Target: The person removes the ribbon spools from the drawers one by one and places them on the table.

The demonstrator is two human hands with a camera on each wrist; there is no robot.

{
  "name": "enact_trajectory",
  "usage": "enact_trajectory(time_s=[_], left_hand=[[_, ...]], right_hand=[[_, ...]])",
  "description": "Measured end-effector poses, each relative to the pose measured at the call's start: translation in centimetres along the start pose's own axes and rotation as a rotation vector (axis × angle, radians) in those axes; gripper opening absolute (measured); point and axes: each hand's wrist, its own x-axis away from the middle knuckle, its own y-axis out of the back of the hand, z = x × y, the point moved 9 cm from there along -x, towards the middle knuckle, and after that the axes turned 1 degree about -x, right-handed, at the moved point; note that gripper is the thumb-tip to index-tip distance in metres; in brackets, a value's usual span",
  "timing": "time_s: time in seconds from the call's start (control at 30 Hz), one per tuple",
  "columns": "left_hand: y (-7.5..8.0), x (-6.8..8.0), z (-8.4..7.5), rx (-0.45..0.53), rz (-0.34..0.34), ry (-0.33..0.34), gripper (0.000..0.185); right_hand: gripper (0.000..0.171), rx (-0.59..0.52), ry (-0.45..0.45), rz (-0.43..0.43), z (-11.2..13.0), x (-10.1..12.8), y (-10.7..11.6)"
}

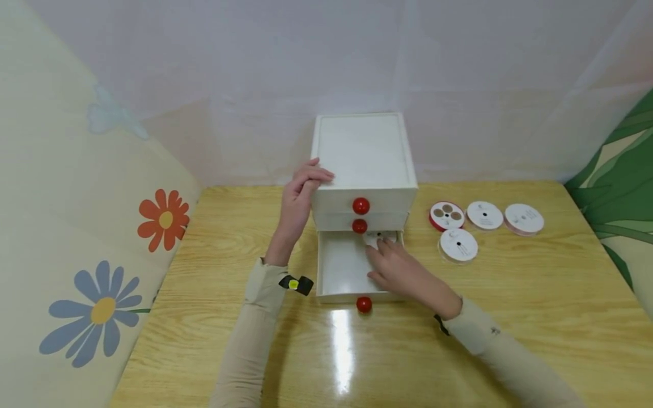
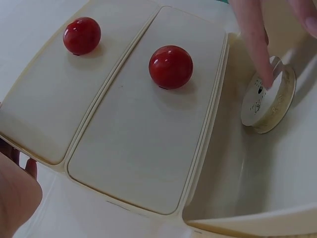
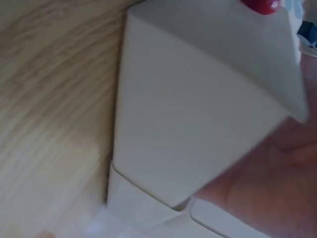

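A small white drawer cabinet (image 1: 362, 147) with round red knobs stands on the table. Its bottom drawer (image 1: 340, 266) is pulled out; the two upper ones are in. My left hand (image 1: 301, 195) rests on the cabinet's top left edge, fingers over the top. Inside the drawer's right part, my right hand (image 1: 398, 269) reaches toward the back. There a ribbon spool (image 2: 255, 101) with a white printed face lies in the drawer, a straight finger of the right hand touching its face. In the right wrist view, the drawer's outer side (image 3: 188, 109) partly hides the right palm (image 3: 272, 183).
Right of the cabinet, several more ribbon spools lie on the wooden table (image 1: 535, 294): a red-rimmed one (image 1: 446, 216), two white-faced ones beside it, and another white one (image 1: 458, 245) nearer. A pale cloth wall (image 1: 255, 73) stands right behind the cabinet.
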Motion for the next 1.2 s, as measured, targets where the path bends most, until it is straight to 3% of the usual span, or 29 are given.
enact_trajectory(time_s=[0.07,0.3,0.47,0.67,0.83,1.2], left_hand=[[-0.1,0.0,0.0,-0.001,0.006,-0.003,0.024],[0.0,0.0,0.0,-0.013,-0.003,0.015,0.025],[-0.1,-0.1,0.1,-0.016,-0.001,0.038,0.024],[0.0,0.0,0.1,-0.019,-0.006,0.038,0.025],[0.0,0.0,0.0,-0.019,0.005,0.013,0.026],[0.0,0.0,0.0,-0.025,0.013,0.004,0.025]], right_hand=[[0.053,-0.021,-0.008,0.003,-0.2,-0.2,-0.2],[0.047,-0.272,0.043,0.033,0.5,-0.3,0.3],[0.052,-0.277,0.034,0.097,0.3,-0.3,-0.2],[0.049,-0.273,0.120,0.153,0.7,-0.4,-0.8],[0.053,-0.253,0.140,0.195,0.3,-0.6,-1.5],[0.048,-0.275,0.139,0.143,-0.1,-1.1,-1.9]])
